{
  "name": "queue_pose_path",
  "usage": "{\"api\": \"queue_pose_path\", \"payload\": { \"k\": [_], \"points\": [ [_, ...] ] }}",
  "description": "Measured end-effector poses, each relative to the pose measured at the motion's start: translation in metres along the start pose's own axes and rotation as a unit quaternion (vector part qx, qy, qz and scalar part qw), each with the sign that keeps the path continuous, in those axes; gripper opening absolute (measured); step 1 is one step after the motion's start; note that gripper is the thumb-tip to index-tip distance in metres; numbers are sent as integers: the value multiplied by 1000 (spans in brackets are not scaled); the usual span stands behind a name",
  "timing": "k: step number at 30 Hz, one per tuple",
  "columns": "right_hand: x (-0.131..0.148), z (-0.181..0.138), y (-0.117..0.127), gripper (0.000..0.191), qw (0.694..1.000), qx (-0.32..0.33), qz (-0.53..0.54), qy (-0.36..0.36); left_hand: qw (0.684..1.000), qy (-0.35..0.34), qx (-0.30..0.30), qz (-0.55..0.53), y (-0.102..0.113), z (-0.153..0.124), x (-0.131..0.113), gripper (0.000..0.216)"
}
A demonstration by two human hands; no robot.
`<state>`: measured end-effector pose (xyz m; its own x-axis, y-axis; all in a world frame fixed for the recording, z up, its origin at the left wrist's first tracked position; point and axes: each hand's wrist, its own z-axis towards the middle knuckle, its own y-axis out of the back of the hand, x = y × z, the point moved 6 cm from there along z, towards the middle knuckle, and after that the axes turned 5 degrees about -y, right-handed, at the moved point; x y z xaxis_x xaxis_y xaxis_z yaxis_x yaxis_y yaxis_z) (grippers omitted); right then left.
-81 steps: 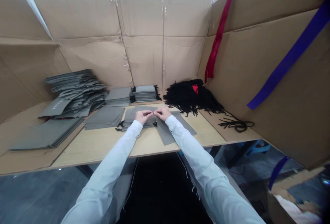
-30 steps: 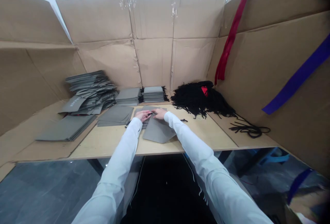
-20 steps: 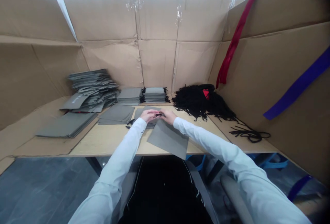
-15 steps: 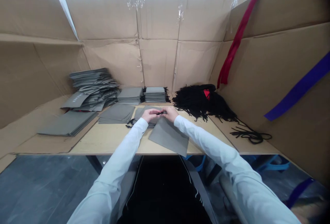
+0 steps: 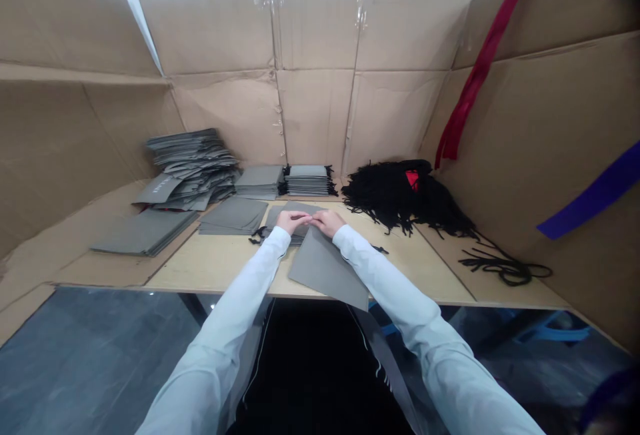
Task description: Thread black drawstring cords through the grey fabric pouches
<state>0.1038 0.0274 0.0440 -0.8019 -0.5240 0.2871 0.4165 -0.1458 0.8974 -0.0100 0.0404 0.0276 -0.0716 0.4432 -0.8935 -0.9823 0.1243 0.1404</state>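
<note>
My left hand (image 5: 293, 221) and my right hand (image 5: 327, 223) meet above the table, fingers pinched together at the upper corner of a flat grey paper bag (image 5: 326, 268). The bag lies slantwise, its lower corner jutting past the table's front edge. What sits right between the fingertips is hidden now; a dark bit of cord showed there a moment earlier. Behind my hands lie more grey bags (image 5: 305, 207), with black cord (image 5: 257, 235) at their left side. A black cord end (image 5: 380, 249) pokes out beyond my right forearm.
Grey bags are heaped (image 5: 193, 161) and stacked (image 5: 145, 235) at the left. A corded stack (image 5: 307, 181) stands at the back. Black cords (image 5: 395, 195) pile up at the right, with loose strands (image 5: 505, 265) nearby. Cardboard walls (image 5: 320, 35) enclose the table.
My fingers have come closer together, and the dark cord between them no longer shows. A cord end now appears beside my right forearm. The view has shifted slightly.
</note>
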Motion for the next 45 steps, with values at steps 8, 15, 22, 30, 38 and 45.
{"api": "queue_pose_path", "payload": {
  "k": [8,15,22,30,38,45],
  "points": [
    [-3,3,4,31,992,-14,122,35,998,43,-44,-14,9,-5,-6,27],
    [-1,1,14,30,989,-19,143,24,999,13,-51,-2,4,-3,-6,23],
    [-49,-4,29,26,984,-80,141,-78,970,30,-204,-129,46,-1,7,15],
    [-89,-16,52,27,976,-121,159,-82,951,10,-231,-204,73,-7,2,24],
    [-50,-11,39,30,982,-98,158,-15,992,-29,-44,-114,10,-2,-11,51],
    [-26,-14,25,27,987,-42,150,26,996,-20,32,-76,-23,-2,-10,48]
  ]
}}
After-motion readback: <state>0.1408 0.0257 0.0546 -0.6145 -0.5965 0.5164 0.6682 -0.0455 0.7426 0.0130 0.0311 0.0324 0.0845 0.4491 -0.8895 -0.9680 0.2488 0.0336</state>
